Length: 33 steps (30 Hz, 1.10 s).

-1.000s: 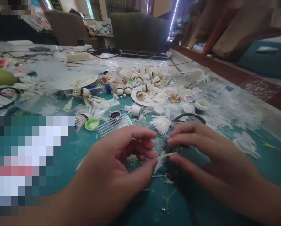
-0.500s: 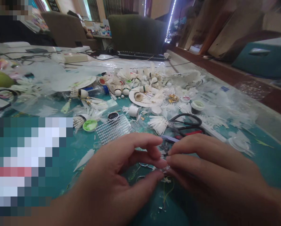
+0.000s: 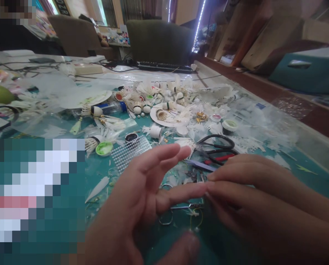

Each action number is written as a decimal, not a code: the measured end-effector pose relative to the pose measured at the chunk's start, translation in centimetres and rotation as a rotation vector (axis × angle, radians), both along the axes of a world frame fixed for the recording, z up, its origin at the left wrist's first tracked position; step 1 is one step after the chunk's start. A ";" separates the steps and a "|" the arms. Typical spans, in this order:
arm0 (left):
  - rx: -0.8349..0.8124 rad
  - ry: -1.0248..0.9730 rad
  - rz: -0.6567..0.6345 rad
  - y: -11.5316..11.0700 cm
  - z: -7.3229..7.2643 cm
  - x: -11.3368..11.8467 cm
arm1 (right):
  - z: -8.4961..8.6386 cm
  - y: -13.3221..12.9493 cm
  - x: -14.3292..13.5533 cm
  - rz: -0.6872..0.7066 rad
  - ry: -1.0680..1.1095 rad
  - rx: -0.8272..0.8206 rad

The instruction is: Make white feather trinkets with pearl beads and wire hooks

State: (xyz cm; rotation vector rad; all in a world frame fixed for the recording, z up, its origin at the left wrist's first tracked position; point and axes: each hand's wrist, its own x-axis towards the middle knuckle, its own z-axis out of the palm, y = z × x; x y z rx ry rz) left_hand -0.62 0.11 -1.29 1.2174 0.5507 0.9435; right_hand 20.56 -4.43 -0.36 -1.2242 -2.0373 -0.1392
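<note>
Got left hand [image 3: 142, 195] spread, touching right hand [image 3: 255, 195] at one fingertip.
Can't tell right's grip; see black handles [image 3: 218, 137] beyond it, pearl sheet [image 3: 132, 150] beyond left.

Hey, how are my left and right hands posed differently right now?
Your left hand is spread, its fingers fanned apart, while your right hand has its fingers close together. The left hand's thumb drops well below its fingers; the right hand's thumb is hard to make out in shadow. Both hands are bare, and their fingertips appear to meet above the green work surface.
</note>
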 end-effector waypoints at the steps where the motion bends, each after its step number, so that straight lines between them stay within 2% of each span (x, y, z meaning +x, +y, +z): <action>1: -0.036 -0.007 -0.011 -0.2 0.1 0.0 | 0.0 -0.1 0.0 -0.002 0.009 0.000; 5: -0.118 -0.023 -0.020 -1.0 0.6 0.4 | 0.0 -0.2 0.0 -0.001 0.013 0.007; 9: -0.087 0.038 0.029 -1.4 0.7 0.8 | 0.1 0.3 -0.1 0.000 -0.030 0.042; 14: 0.042 0.024 0.027 0.0 -0.3 0.2 | 0.5 0.9 -0.2 0.010 -0.095 0.031; 16: 0.030 0.101 0.015 0.9 -0.6 -0.3 | 0.6 1.0 -0.2 0.028 -0.089 0.033; 20: -0.120 0.245 -0.054 1.9 -0.5 -0.6 | 0.7 0.9 -0.2 0.078 -0.038 -0.028; 26: -0.257 0.107 -0.146 1.8 0.2 -0.1 | 0.5 0.8 -0.2 0.070 0.001 -0.092; 33: -0.581 -0.014 -0.372 2.0 -0.8 -0.5 | 1.1 0.9 -0.7 0.139 -0.003 -0.094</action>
